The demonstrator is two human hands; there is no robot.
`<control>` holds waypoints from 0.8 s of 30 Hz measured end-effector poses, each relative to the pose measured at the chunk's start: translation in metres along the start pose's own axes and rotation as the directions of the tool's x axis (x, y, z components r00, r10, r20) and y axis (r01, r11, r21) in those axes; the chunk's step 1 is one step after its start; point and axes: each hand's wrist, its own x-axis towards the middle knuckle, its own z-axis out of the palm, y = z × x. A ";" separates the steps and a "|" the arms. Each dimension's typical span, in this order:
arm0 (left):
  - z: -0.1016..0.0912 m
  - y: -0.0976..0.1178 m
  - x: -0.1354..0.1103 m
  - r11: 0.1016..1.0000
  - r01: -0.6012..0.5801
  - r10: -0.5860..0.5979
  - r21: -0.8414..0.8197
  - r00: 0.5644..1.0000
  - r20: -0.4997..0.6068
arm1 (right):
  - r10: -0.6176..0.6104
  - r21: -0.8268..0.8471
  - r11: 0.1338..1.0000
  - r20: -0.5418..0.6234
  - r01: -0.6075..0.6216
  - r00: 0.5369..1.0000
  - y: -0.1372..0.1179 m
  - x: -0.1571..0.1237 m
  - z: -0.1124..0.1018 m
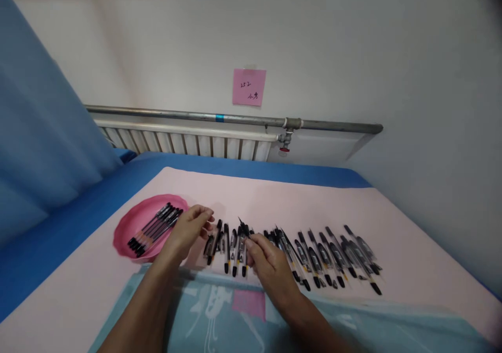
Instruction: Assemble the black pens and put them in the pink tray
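Dark pen part (243, 228) was right of the pink basin (132, 219), clamped between thumb and fingers of the right hand (269, 264). Left hand (196, 225) was just right of the basin, fingers curled; couldn't tell if the tips met. Loose pens and caps (315, 260) spread farther right of the basin. Capped pens (157, 228) lay inside it. Radiator (192, 144) stood beyond it.
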 end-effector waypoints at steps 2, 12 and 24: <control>-0.007 -0.001 0.003 0.984 0.072 -0.066 0.161 0.997 -0.039 | 0.004 0.013 1.000 -0.004 -0.004 1.000 0.000 0.000 0.000; -0.018 -0.026 0.010 0.504 0.072 -0.067 0.861 0.997 -0.044 | -0.016 0.004 1.000 0.005 0.016 1.000 -0.003 0.000 -0.001; -0.014 -0.020 0.007 0.295 0.040 -0.147 0.955 0.989 0.004 | -0.044 -0.041 0.998 0.046 0.046 0.998 -0.003 -0.002 0.000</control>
